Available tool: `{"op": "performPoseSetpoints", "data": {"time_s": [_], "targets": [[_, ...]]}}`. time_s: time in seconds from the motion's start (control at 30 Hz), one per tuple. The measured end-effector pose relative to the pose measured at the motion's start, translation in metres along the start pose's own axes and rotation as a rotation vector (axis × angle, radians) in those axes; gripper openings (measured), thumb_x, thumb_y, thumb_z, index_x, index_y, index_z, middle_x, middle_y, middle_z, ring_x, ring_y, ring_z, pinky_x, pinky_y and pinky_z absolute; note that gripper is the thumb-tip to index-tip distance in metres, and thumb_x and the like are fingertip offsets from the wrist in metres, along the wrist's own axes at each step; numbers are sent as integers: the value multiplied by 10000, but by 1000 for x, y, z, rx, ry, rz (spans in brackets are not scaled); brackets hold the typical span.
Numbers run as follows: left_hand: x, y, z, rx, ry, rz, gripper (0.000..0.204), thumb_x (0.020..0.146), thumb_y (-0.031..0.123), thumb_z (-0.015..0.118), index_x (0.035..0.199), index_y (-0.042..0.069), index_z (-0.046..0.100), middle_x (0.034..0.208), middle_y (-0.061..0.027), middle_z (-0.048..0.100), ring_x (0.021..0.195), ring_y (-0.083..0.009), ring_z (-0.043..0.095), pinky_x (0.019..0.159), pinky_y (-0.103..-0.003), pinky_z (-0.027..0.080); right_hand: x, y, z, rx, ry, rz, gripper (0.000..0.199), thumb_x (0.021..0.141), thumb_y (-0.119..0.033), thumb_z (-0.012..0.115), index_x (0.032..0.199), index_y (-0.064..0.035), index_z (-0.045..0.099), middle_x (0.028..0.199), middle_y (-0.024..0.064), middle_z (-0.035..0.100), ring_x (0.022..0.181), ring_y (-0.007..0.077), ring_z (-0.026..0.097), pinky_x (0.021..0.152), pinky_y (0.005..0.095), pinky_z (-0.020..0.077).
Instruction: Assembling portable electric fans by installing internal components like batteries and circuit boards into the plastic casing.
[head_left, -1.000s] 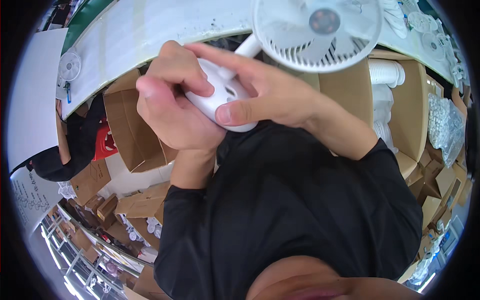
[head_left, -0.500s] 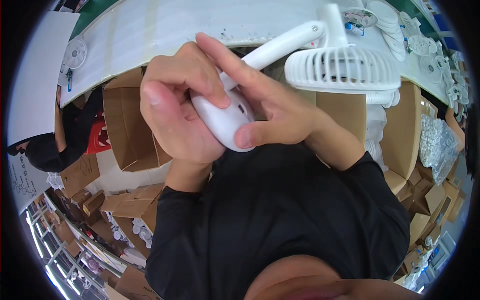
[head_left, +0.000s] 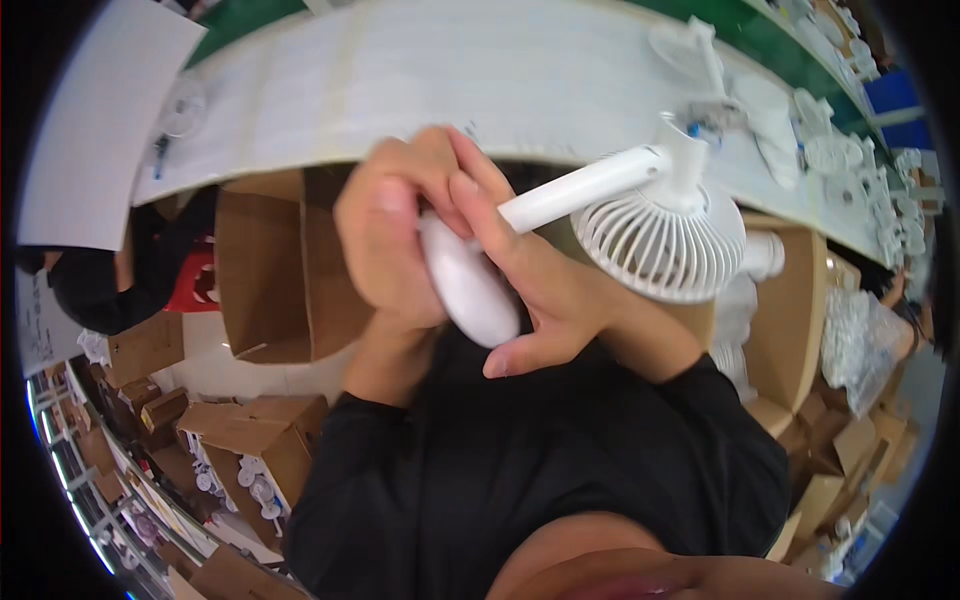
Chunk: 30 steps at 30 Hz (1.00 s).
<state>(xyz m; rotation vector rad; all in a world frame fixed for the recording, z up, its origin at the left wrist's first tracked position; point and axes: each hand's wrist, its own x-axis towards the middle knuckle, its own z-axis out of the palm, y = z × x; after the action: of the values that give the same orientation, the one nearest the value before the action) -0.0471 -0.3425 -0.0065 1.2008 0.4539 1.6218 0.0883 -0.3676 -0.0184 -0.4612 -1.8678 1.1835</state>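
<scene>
A white desk fan is held in the air in front of my chest, tilted, its caged head off to the right and its rounded base toward me. My left hand is closed around the left side of the base. My right hand grips near where the arm meets the base, its thumb at the base's lower end. Some of the base and several fingertips are hidden or blurred.
A white worktable stretches across the far side, with fan parts on its right. Open cardboard boxes stand left and right, the right one holding white parts. Another person sits at the far left.
Both hands and the fan have come down and slightly right, nearer my chest. The fan has turned, so its cage now shows more from behind, and my right thumb has shifted along the base.
</scene>
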Motion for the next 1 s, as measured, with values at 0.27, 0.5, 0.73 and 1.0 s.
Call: {"op": "performPoseSetpoints", "data": {"time_s": [0.27,0.5,0.73,1.0], "targets": [[57,-82,-33,449,257,140,176,928,142,484,1023,18,564,962,-114,575,866,-211,508,826,-314,426,31,65,-39,-522,587,134,388,777,49,616,1162,14,642,1075,166,705,924,326,674,809,370,527],[45,-175,-73,934,-55,-137,306,838,62,564,1130,-28,557,1080,-177,550,978,-311,523,877,-386,448,199,268,-190,-870,628,462,255,768,-77,624,1007,-101,710,945,147,720,816,378,672,746,459,544],[49,-217,-17,1357,-219,101,182,827,57,569,997,6,611,980,-141,619,899,-330,560,806,-383,464,204,282,-323,-1506,1034,491,141,798,-163,645,909,-110,713,871,159,663,820,318,625,753,490,478],[62,-182,1,1603,-246,108,137,839,55,554,958,38,620,956,-112,623,877,-311,549,783,-378,458,116,50,-390,-1241,404,530,245,806,-87,574,972,-122,751,938,74,734,845,291,674,753,372,538]]}}
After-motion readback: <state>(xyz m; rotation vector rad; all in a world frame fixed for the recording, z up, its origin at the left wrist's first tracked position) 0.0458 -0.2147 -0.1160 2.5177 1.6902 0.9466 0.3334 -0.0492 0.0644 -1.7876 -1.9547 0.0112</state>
